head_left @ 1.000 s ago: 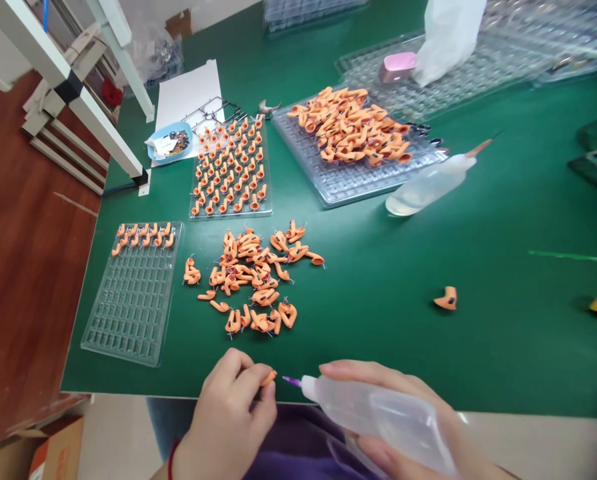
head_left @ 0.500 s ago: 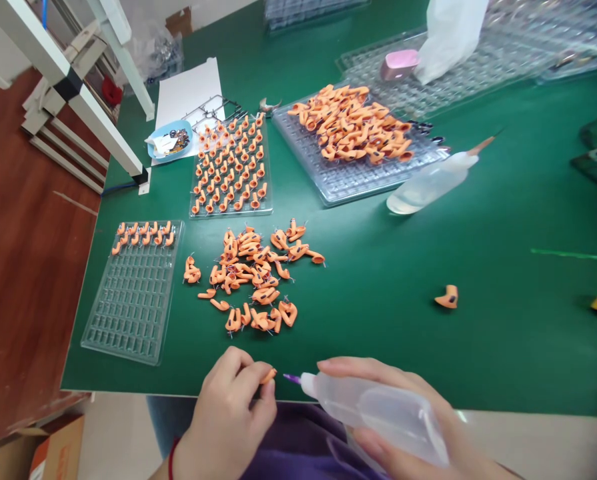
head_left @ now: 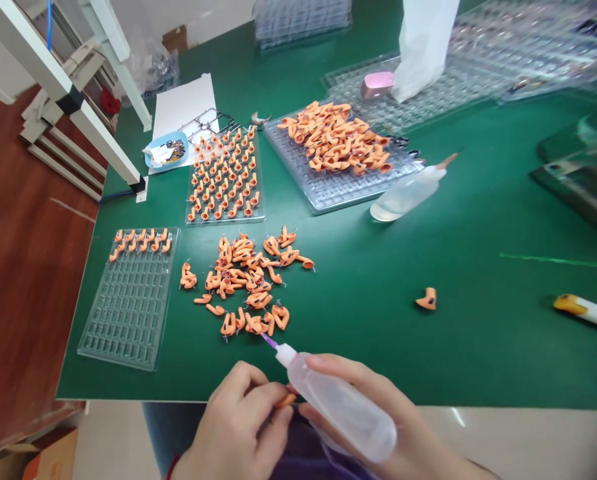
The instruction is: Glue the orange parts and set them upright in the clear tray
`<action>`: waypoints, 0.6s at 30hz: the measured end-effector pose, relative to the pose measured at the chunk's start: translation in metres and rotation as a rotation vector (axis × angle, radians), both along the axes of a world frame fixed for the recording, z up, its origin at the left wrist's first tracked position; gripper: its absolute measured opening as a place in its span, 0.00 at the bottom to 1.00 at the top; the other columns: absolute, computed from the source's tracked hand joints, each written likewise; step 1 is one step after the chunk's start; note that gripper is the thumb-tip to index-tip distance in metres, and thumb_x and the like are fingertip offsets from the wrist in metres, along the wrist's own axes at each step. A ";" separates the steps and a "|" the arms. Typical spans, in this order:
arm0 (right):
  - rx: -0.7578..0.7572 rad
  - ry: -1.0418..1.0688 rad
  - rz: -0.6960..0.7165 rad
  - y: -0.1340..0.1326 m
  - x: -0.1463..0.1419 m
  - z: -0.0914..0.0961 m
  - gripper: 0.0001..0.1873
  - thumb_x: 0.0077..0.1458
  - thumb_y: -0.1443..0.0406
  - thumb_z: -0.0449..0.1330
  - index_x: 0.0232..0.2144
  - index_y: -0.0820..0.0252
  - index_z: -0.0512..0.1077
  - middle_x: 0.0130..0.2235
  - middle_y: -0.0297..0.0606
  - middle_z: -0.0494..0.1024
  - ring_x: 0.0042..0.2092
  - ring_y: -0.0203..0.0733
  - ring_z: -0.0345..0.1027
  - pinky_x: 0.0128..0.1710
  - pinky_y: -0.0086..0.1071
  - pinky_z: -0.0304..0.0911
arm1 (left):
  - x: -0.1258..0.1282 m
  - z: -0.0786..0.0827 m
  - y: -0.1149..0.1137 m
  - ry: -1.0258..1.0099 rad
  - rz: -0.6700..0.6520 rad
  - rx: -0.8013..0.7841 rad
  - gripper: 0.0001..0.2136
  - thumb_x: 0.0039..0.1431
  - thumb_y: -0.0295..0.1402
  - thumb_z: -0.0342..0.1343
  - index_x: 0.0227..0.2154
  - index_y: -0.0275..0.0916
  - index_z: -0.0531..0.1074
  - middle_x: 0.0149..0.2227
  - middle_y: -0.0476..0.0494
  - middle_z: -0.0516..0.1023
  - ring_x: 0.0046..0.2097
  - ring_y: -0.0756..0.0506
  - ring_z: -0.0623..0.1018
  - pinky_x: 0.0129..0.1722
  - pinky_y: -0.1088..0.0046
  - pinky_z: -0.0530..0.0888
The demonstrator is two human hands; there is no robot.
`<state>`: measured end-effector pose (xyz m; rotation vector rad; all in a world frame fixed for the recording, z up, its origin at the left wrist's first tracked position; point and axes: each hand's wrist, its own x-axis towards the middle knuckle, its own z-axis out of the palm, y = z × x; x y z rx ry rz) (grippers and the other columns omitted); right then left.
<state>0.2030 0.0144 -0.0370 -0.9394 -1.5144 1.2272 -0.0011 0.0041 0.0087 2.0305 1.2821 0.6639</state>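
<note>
At the table's front edge my left hand (head_left: 251, 417) pinches a small orange curved part (head_left: 287, 400), mostly covered by the fingers. My right hand (head_left: 378, 393) is wrapped around a translucent squeeze bottle (head_left: 345, 410) with a purple needle tip, which points up and left above the left hand. The right fingertips are close to the orange part; whether they touch it I cannot tell. Just beyond my hands lies a loose pile of orange curved parts (head_left: 248, 273), some with thin wires sticking out.
A clear tray (head_left: 123, 313) at left has orange parts in its far rows. Another tray (head_left: 263, 207) behind it is filled with them. A stack of trays (head_left: 323, 200) bears a heap. A second bottle (head_left: 403, 197), a single orange part (head_left: 428, 299) and a yellow-tipped marker (head_left: 585, 310) lie rightward.
The bottle has swung so its tip points up and left, no longer at the orange part. My right fingers have come close to the left hand. The view has shifted slightly.
</note>
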 end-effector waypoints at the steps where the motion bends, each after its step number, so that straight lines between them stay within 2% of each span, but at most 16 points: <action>1: -0.004 0.010 0.003 -0.001 0.000 0.000 0.36 0.56 0.77 0.64 0.59 0.36 0.68 0.47 0.29 0.83 0.41 0.37 0.82 0.42 0.21 0.76 | 0.000 0.001 0.000 -0.006 -0.010 -0.004 0.10 0.72 0.29 0.50 0.44 0.36 0.77 0.34 0.44 0.73 0.34 0.49 0.78 0.36 0.76 0.79; 7: -0.042 0.050 -0.005 -0.012 0.003 -0.009 0.31 0.59 0.73 0.65 0.59 0.39 0.68 0.49 0.34 0.81 0.43 0.38 0.81 0.44 0.22 0.76 | 0.003 0.001 -0.003 -0.055 -0.008 0.021 0.09 0.72 0.31 0.51 0.46 0.37 0.76 0.35 0.44 0.76 0.34 0.49 0.80 0.36 0.78 0.79; 11: -0.314 0.145 -0.068 -0.020 -0.003 -0.005 0.17 0.66 0.56 0.64 0.55 0.44 0.70 0.43 0.37 0.79 0.36 0.38 0.79 0.36 0.24 0.77 | 0.004 0.000 -0.005 -0.103 0.020 0.056 0.04 0.70 0.29 0.55 0.42 0.39 0.75 0.35 0.45 0.78 0.35 0.49 0.81 0.36 0.79 0.79; 14: -0.493 0.233 -0.097 -0.023 -0.008 0.002 0.19 0.62 0.50 0.67 0.52 0.45 0.71 0.39 0.34 0.77 0.34 0.36 0.77 0.34 0.24 0.76 | 0.005 0.000 -0.004 -0.117 0.030 0.083 0.03 0.69 0.29 0.56 0.40 0.39 0.75 0.34 0.46 0.79 0.34 0.50 0.81 0.36 0.80 0.78; 18: -0.587 0.334 -0.097 -0.022 -0.010 0.010 0.21 0.58 0.51 0.70 0.51 0.42 0.70 0.35 0.28 0.77 0.33 0.33 0.76 0.36 0.23 0.74 | 0.006 0.000 -0.004 -0.118 0.030 0.106 0.04 0.71 0.31 0.55 0.40 0.39 0.75 0.33 0.46 0.79 0.33 0.51 0.81 0.35 0.81 0.78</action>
